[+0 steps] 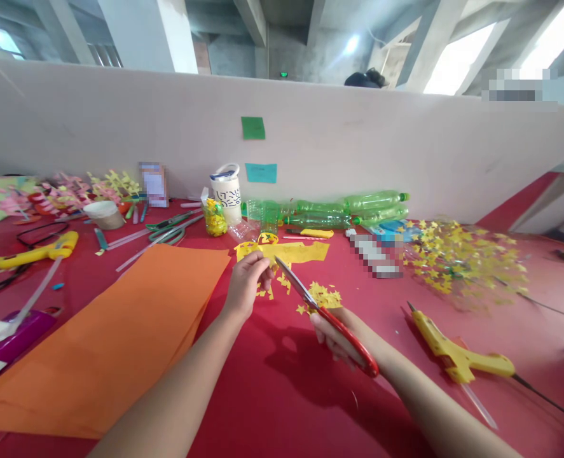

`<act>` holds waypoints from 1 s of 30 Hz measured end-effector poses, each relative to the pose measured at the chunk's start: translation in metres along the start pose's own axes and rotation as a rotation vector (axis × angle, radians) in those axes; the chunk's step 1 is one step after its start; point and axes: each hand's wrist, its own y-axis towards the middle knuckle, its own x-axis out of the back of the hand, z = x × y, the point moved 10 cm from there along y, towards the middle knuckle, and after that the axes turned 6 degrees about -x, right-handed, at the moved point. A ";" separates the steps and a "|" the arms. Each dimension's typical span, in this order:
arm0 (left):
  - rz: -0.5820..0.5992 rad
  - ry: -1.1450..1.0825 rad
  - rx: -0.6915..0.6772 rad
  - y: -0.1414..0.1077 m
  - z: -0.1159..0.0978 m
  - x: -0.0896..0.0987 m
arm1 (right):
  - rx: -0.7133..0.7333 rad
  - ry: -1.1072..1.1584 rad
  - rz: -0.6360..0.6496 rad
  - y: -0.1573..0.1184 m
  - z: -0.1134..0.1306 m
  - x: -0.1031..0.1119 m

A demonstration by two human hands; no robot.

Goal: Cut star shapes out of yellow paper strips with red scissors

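My right hand (336,334) is wrapped around the red handles of a pair of scissors (305,292), whose blades point up and left toward my other hand. With fingers pinched, my left hand (248,280) holds a small piece of yellow paper (273,259) at the scissor tips; the fingers partly hide it. Just behind lies a cut-up yellow paper strip (310,252) on the red table. Near the scissors' pivot sits a small pile of yellow paper stars (325,295).
Orange sheets (119,324) lie at left. A yellow glue gun (458,350) and a yellow star spray (458,261) are on the right. Green plastic bottles (320,219), a white cup (227,197) and a yellow cutter knife (317,233) stand or lie along the partition (167,121).
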 end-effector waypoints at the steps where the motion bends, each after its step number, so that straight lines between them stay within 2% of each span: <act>1: 0.009 0.010 -0.006 0.000 0.000 0.000 | -0.001 -0.003 0.002 0.000 0.000 0.000; 13: -0.016 0.020 0.067 0.000 0.011 0.003 | -0.038 -0.029 -0.017 -0.004 0.002 0.000; 17: -0.039 0.098 0.043 -0.001 0.006 0.004 | -0.012 0.004 0.019 -0.003 0.002 -0.002; 23: 0.011 0.232 -0.050 -0.002 -0.006 0.000 | -0.008 0.059 0.057 -0.003 0.000 -0.006; 30: -0.018 0.165 -0.004 -0.003 0.001 0.001 | -0.030 0.109 0.086 -0.003 -0.001 -0.011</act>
